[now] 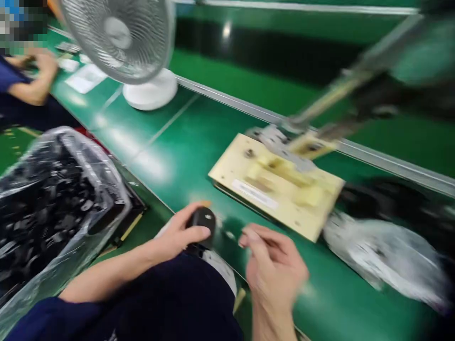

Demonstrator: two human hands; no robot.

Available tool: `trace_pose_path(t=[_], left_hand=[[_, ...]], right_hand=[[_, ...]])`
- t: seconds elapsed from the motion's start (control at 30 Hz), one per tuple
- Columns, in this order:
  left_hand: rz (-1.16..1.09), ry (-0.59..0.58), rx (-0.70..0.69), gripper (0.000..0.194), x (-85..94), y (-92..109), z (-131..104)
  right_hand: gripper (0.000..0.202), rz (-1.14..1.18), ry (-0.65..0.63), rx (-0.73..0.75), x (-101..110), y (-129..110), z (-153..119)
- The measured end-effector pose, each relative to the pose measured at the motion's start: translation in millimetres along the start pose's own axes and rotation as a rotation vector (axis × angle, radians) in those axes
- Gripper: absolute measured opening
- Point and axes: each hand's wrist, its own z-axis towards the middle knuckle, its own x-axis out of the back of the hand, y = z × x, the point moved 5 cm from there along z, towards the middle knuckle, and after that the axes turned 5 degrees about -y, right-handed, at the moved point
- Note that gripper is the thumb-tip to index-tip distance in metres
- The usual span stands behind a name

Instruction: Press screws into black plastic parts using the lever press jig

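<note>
My left hand (pixel 183 229) is closed around a black rounded plastic part (pixel 204 221), gripped between thumb and fingers at the bench's front edge. To its right, my right hand (pixel 273 258) is pinched, thumb against the fingers; anything between the fingertips is too small and blurred to name. A little gap separates the two hands. Just beyond them lies a cream-coloured fixture plate (pixel 227 161) with raised yellow blocks and a white label.
A white fan (pixel 149 92) stands on the green bench (pixel 170 142). Left, a plastic-lined bin (pixel 113 184) holds many black parts. A clear bag (pixel 387 251) lies right of the fixture, under a blurred metal arm (pixel 330 94). A co-worker's arm (pixel 35 85) shows far left.
</note>
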Motion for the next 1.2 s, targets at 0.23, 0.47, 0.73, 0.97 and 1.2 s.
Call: trace_pose_path(t=[0.23, 0.47, 0.73, 0.97, 1.2], left_hand=[[-0.087, -0.028, 0.143, 0.056, -7.4, -14, 2], [-0.108, 0.005, 0.069, 0.058, -13.7, -13, 9], [-0.102, -0.008, -0.016, 0.059, -15.2, -14, 11], [-0.152, 0.218, 0.022, 0.052, -22.8, -22, 4], [-0.162, 0.135, 0.052, 0.046, -49.8, -20, 3]], right_hand=[[0.007, 0.258, -0.110, -0.291, -8, 0, 0], [0.009, 0.043, -0.096, -0.200, 11, -6, 6], [0.016, -0.737, -0.139, 0.202, 38, 5, 11], [0.038, -0.782, -0.066, 0.362, 33, -16, -24], [0.069, -0.820, -0.140, 0.539, -18, -28, -53]])
